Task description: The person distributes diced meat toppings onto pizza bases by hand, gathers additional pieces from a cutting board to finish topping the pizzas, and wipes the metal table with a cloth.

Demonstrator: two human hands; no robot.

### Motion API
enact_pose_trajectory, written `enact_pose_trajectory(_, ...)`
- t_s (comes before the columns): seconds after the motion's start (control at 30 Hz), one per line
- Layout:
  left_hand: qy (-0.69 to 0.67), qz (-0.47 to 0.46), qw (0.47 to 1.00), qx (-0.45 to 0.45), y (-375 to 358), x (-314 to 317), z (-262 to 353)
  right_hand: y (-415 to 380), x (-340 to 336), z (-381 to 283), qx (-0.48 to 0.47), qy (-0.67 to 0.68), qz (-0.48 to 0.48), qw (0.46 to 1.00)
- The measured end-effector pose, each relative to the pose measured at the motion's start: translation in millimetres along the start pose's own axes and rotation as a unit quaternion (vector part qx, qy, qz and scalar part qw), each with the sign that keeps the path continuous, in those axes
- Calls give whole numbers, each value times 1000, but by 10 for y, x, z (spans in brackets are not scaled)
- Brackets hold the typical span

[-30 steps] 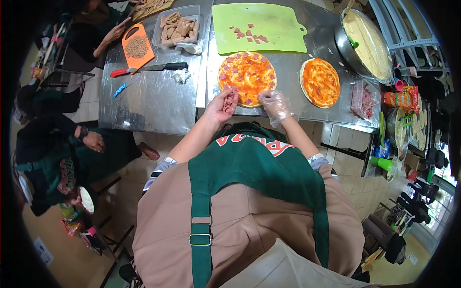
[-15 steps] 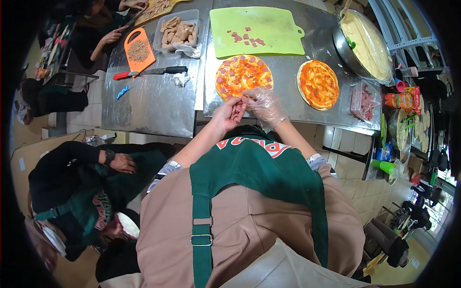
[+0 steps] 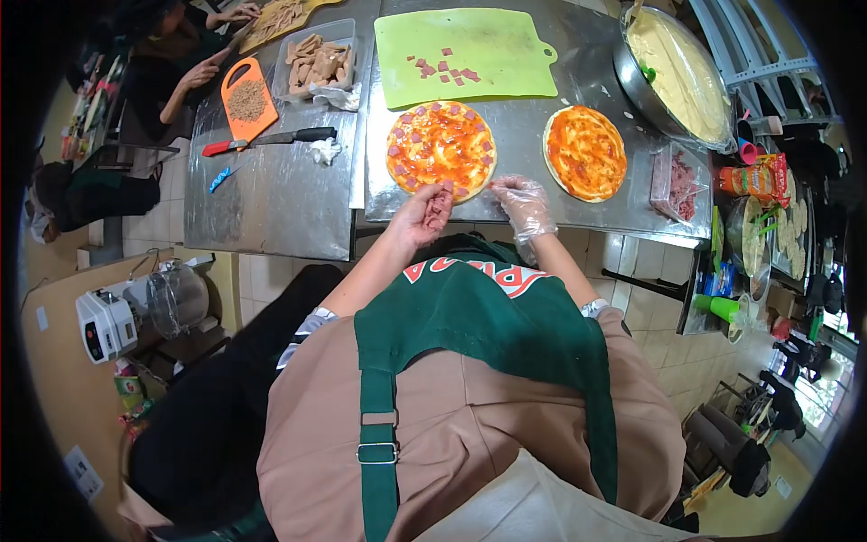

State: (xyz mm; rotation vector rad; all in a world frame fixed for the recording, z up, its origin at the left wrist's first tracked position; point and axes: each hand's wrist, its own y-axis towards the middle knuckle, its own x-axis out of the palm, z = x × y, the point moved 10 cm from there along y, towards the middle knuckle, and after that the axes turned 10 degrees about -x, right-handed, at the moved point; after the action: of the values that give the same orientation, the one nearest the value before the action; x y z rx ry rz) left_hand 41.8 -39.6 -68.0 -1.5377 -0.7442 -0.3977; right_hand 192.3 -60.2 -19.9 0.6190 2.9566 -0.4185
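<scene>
The pizza base (image 3: 442, 152) in front of me is spread with red and yellow sauce, and pink ham squares lie mostly around its rim. My bare left hand (image 3: 426, 217) is at its lower edge, fingers curled over what look like small ham pieces, partly hidden. In a clear plastic glove, my right hand (image 3: 526, 208) hovers just off the pizza's lower right side, thumb and fingers pinched together. Whatever it pinches is too small to make out. Further right sits a second sauced pizza base (image 3: 585, 154). Loose ham squares (image 3: 443, 68) lie on the green cutting board (image 3: 506, 41).
A tub of shredded pink meat (image 3: 675, 185) and a big bowl of dough (image 3: 677, 68) under plastic film stand to the right. At left lie a knife (image 3: 271, 139), an orange board (image 3: 246, 108) and a tub of brown pieces (image 3: 318, 61). Another person's hands (image 3: 203, 70) work at the far left.
My right hand has moved right, away from my left hand and the pizza's lower edge. The person in a green apron at lower left has mostly left view, uncovering a white scale.
</scene>
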Motion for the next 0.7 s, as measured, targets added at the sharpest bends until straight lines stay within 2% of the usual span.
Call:
enact_pose_trajectory(0.03,-1,1,1000,0,-27,-18,23,14,-99,125,46,-58,21,997)
enact_pose_trajectory(0.1,-27,-28,999,37,-83,0,147,61,-99,121,30,-85,8,996)
enact_pose_trajectory(0.17,-31,-29,998,43,-74,-93,209,126,38,-31,-36,-210,-52,976)
enact_pose_trajectory(0.2,-40,-48,997,45,-83,-90,233,152,77,-5,-37,-209,-53,976)
enact_pose_trajectory(0.27,-49,-66,995,48,-59,-92,240,207,157,-49,-104,-249,-39,962)
enact_pose_trajectory(0.3,-65,-43,994,76,-53,-142,276,236,178,-47,-105,-248,-40,962)
enact_pose_trajectory(0.37,-81,-21,991,104,-66,-212,303,281,244,-109,-143,-349,-58,924)
enact_pose_trajectory(0.5,-72,-45,994,64,-88,-138,176,324,230,-192,-182,-368,-48,911)
enact_pose_trajectory(0.57,-83,-45,994,56,-73,-99,135,356,88,-32,-172,-268,10,948)
enact_pose_trajectory(0.7,0,-16,998,54,34,-44,80,208,145,-119,-241,-213,-20,947)
